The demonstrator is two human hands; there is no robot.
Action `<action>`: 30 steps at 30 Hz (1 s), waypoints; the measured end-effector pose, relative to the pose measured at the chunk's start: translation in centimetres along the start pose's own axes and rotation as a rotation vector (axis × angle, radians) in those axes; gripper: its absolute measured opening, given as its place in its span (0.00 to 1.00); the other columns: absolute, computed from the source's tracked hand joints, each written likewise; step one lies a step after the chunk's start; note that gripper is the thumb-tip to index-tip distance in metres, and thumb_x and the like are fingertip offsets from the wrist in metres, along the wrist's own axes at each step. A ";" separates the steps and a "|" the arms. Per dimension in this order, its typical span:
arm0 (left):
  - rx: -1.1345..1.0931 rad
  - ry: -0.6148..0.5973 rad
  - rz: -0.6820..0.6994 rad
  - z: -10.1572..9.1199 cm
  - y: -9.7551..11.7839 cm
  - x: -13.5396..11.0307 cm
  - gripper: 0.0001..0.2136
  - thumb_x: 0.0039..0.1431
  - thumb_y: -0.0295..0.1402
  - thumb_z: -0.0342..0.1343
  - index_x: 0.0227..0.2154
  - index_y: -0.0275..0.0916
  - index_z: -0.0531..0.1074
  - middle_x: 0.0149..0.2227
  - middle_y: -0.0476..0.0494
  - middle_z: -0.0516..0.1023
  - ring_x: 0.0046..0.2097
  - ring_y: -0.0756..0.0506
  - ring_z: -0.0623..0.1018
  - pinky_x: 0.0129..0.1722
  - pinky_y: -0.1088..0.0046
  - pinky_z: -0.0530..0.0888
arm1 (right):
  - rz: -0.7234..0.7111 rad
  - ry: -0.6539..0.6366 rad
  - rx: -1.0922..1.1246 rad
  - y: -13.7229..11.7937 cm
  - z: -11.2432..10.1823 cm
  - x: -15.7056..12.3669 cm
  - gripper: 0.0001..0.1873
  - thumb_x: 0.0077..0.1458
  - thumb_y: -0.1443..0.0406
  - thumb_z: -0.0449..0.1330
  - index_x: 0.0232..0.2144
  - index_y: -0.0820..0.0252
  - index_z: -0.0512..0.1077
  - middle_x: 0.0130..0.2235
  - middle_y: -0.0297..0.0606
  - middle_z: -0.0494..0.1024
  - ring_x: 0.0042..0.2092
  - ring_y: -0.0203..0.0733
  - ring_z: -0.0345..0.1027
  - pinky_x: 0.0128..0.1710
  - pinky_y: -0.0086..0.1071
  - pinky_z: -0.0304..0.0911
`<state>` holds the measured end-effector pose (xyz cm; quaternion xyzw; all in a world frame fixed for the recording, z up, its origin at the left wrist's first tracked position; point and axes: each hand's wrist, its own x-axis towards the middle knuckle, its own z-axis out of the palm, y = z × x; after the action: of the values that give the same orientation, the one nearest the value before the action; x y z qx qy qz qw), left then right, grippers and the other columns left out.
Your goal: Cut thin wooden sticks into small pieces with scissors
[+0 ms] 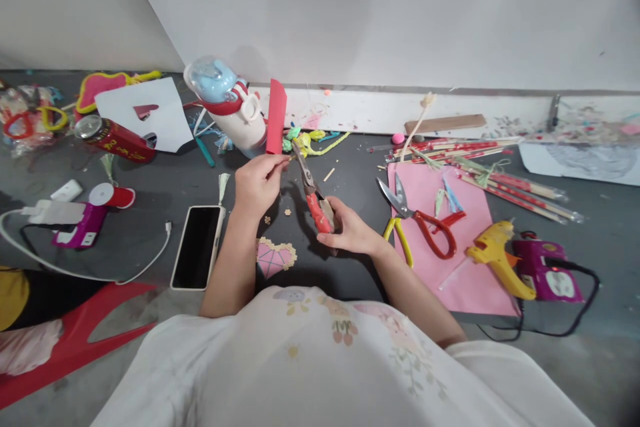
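My right hand (347,228) is wrapped round the worn red handle of what look like pruning shears (309,185), their metal jaws pointing away from me. Close to the jaw tips, my left hand (259,185) has thumb and finger pinched together on something too small to make out. Between my forearms lies a pink heart (274,260) with dark lines across it and small tan pieces along its edge. A few loose tan pieces (287,212) sit on the dark table beyond the heart.
A bottle (235,113), red paper roll (276,117) and yellow clay-like bits (310,142) stand behind my hands. Left are a phone (197,247), can (120,140) and thread spool (120,197). Right are red-handled scissors (420,217), pink paper (450,287) and a yellow glue gun (500,257).
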<state>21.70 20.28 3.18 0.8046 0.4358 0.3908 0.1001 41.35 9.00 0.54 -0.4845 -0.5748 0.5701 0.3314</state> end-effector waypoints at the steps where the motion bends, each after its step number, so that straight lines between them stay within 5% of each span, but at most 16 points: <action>1: -0.014 0.002 -0.001 -0.1 0.0 0.0 0.08 0.59 0.29 0.54 0.36 0.38 0.78 0.34 0.47 0.82 0.36 0.50 0.80 0.39 0.76 0.75 | -0.005 -0.006 -0.006 -0.1 0.0 0.0 0.24 0.45 0.56 0.67 0.38 0.58 0.59 0.29 0.29 0.63 0.28 0.33 0.59 0.28 0.28 0.58; 24: 0.000 -0.046 -0.019 -0.3 -0.4 0.0 0.09 0.60 0.32 0.53 0.36 0.39 0.78 0.36 0.45 0.81 0.37 0.49 0.79 0.38 0.75 0.74 | -0.018 -0.070 0.125 0.9 -0.3 0.1 0.22 0.47 0.56 0.65 0.37 0.58 0.60 0.26 0.28 0.63 0.25 0.31 0.58 0.24 0.26 0.56; 30: 0.143 -0.009 0.005 0.2 1.4 0.0 0.10 0.62 0.35 0.50 0.40 0.40 0.75 0.40 0.41 0.80 0.45 0.44 0.77 0.50 0.64 0.69 | 0.052 0.014 0.130 1.0 -0.3 0.3 0.24 0.46 0.54 0.65 0.39 0.58 0.61 0.26 0.28 0.65 0.25 0.33 0.61 0.23 0.27 0.58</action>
<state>22.67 19.51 3.76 0.8123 0.4603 0.3555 0.0434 41.74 9.24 -0.45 -0.4808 -0.5214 0.6112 0.3512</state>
